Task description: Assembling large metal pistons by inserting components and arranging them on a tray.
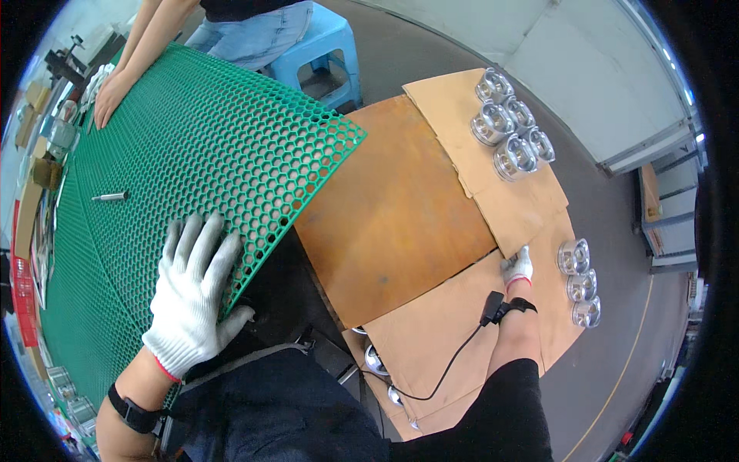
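Note:
My left hand, in a white knitted glove, lies flat on the green honeycomb mat, near its right edge, with the fingers stretched out and nothing held. Far to the right, my right hand, also gloved, is at the near edge of a cardboard sheet. Its fingers look closed on that edge, partly hidden. Several shiny metal pistons stand in a cluster on the far end of this sheet. More pistons stand in a row to the right of my right hand, on the lower cardboard.
A brown flat board lies between mat and cardboard. Below, further metal parts show beside the cardboard. A small metal rod rests on the mat. Another person's hands touch the mat's far side, near a blue stool.

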Action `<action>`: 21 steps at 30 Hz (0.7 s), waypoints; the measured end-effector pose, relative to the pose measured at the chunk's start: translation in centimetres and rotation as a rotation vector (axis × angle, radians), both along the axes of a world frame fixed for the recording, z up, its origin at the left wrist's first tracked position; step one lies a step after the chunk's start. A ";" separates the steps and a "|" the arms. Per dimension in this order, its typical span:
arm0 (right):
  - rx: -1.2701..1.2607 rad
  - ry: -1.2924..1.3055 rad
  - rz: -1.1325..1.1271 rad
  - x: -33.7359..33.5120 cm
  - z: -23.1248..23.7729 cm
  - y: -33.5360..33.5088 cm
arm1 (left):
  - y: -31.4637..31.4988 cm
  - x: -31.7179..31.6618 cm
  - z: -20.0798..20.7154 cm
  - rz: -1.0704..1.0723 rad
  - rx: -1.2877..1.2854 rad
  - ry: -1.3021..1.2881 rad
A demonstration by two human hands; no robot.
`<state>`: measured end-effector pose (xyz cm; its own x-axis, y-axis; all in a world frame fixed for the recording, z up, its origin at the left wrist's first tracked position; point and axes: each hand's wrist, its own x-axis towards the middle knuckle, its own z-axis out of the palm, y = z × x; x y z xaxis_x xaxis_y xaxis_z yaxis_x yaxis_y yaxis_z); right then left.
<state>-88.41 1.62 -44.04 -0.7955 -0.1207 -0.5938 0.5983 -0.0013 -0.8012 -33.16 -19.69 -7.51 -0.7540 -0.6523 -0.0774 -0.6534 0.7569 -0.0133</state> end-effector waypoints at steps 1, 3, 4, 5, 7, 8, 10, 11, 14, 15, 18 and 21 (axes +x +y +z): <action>-0.046 -0.085 -0.046 -0.3 0.7 0.5 | -0.3 -0.3 -0.7 -0.001 0.023 -0.012; -0.025 -0.093 -0.065 -0.4 1.6 -0.4 | -0.4 -0.5 -0.8 0.002 0.027 -0.017; -0.050 -0.112 -0.036 -0.8 1.9 -0.8 | -0.5 -0.6 -0.6 -0.003 0.028 -0.013; -0.075 -0.132 -0.008 -1.0 2.2 -1.0 | -0.5 -0.6 -0.5 -0.009 0.029 -0.008; -0.038 -0.106 -0.041 0.0 2.6 -1.3 | -0.5 -0.5 -0.7 -0.014 0.017 0.004; -0.044 -0.079 -0.004 0.5 2.8 -1.6 | -0.4 -0.4 -0.7 -0.008 0.014 -0.004; -0.065 -0.056 0.042 1.3 3.1 -1.7 | -0.4 -0.5 -0.6 -0.007 0.015 -0.004; -0.066 -0.051 0.042 1.9 3.1 -2.0 | -0.4 -0.5 -0.6 -0.004 0.015 -0.007; -0.138 -0.055 0.063 4.3 2.7 -2.9 | -0.3 -0.7 -0.5 0.004 0.025 -0.007; -0.138 -0.052 0.063 5.1 2.3 -3.3 | -0.3 -0.8 -0.5 0.010 0.036 -0.007; -0.198 -0.090 0.059 7.8 2.1 -4.4 | -0.1 -0.5 -0.4 0.003 0.023 0.001; -0.204 -0.101 0.078 10.3 1.8 -5.6 | -0.1 -0.5 -0.5 -0.005 0.021 0.012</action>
<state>-78.15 -4.02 -42.21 -0.7168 -0.3047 -0.6271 0.6802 -0.1077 -0.7251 -33.63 -19.76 -8.02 -0.7583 -0.6466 -0.0826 -0.6495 0.7603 0.0106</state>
